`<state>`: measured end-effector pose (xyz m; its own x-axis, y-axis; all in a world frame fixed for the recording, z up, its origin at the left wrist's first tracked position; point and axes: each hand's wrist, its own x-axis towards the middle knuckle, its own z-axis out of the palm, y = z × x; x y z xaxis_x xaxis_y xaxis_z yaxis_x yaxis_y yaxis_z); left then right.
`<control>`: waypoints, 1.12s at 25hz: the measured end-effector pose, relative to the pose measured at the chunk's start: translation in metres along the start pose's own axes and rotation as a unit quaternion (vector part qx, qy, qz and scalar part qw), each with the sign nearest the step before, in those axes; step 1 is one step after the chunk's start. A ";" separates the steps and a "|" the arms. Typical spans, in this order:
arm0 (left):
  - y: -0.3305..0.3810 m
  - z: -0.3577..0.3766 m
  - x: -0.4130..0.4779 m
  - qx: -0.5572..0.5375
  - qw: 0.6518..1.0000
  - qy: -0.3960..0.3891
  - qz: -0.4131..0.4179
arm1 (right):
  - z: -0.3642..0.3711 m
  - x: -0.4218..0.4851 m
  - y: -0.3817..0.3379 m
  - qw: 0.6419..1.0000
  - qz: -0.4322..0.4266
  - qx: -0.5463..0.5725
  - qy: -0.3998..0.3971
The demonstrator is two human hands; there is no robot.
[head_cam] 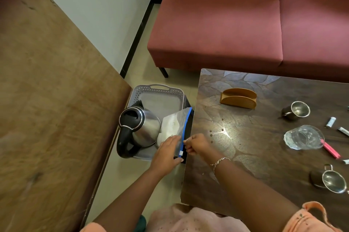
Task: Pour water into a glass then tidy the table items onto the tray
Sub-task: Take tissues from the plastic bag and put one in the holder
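A red sofa point(226, 33) backs the dark desk point(245, 156). Beside the desk's left edge, lower down, sits the grey perforated tray point(160, 89). The steel kettle point(143, 124) stands in the tray's near half, and a clear zip bag point(175, 122) with a blue closure strip leans between the kettle and the desk edge. The left hand point(167, 153) lies across the bag's near end with its fingers fairly straight, steadying it. The right hand point(196, 145) has its fingertips curled in a pinch on the blue strip near the bag's corner. The glass point(302, 137) stands on the desk well to the right; whether it holds water I cannot tell. Around it are a wooden holder point(238, 97), steel cups point(298, 111), a pink strip point(331, 149) and small sachets point(330, 122), none yet on the tray. Several things could go wrong from here. If the strip is not sealed along its whole length, the white contents could spill when the bag tips. A hard tug could drag the bag against the kettle and rock it. Kettle and bag also crowd the tray, so the glass may end up perched near the rim.
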<state>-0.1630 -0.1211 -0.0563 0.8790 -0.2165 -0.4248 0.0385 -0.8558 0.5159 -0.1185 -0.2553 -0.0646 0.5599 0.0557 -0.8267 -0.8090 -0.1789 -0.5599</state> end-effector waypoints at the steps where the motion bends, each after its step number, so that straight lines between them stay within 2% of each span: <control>1: 0.000 -0.001 -0.002 -0.010 1.000 0.006 -0.006 | 0.004 -0.001 -0.002 1.000 -0.008 0.012 -0.012; 8: 0.001 -0.004 -0.018 -0.098 0.992 0.050 -0.068 | 0.024 -0.003 -0.015 0.998 -0.023 -0.052 -0.012; 10: 0.004 -0.008 -0.023 -0.125 0.986 0.088 -0.065 | 0.028 -0.010 -0.025 0.999 -0.027 -0.034 -0.030; 12: 0.011 -0.017 -0.027 -0.176 0.968 0.169 -0.061 | 0.027 -0.022 -0.040 0.998 -0.032 0.015 -0.050; 14: 0.021 -0.029 -0.030 -0.237 0.935 0.258 -0.051 | 0.023 -0.038 -0.058 0.995 -0.044 0.061 -0.064; 17: 0.044 -0.051 -0.031 -0.284 0.892 0.351 -0.019 | 0.010 -0.067 -0.083 0.988 -0.058 0.118 -0.079; 21: 0.087 -0.077 -0.024 -0.301 0.862 0.407 0.008 | -0.024 -0.106 -0.102 0.973 -0.130 0.181 -0.067; 23: 0.110 -0.084 -0.022 -0.311 0.859 0.405 0.024 | -0.047 -0.121 -0.099 0.966 -0.211 0.151 -0.019; 24: 0.120 -0.087 -0.021 -0.317 0.859 0.400 0.031 | -0.059 -0.127 -0.095 0.956 -0.275 0.100 0.035; 25: 0.132 -0.088 -0.021 -0.321 0.860 0.395 0.037 | -0.073 -0.135 -0.090 0.931 -0.349 0.037 0.104; 26: 0.143 -0.087 -0.022 -0.324 0.862 0.388 0.044 | -0.086 -0.143 -0.086 0.892 -0.422 -0.021 0.163; 28: 0.167 -0.084 -0.025 -0.327 0.865 0.374 0.070 | -0.111 -0.160 -0.079 0.808 -0.535 -0.121 0.215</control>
<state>-0.1390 -0.2191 0.1025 0.9492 0.2767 0.1497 -0.0475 -0.3446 0.9376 -0.1241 -0.3594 0.1181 0.9680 -0.0316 0.2491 0.2097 -0.4438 -0.8712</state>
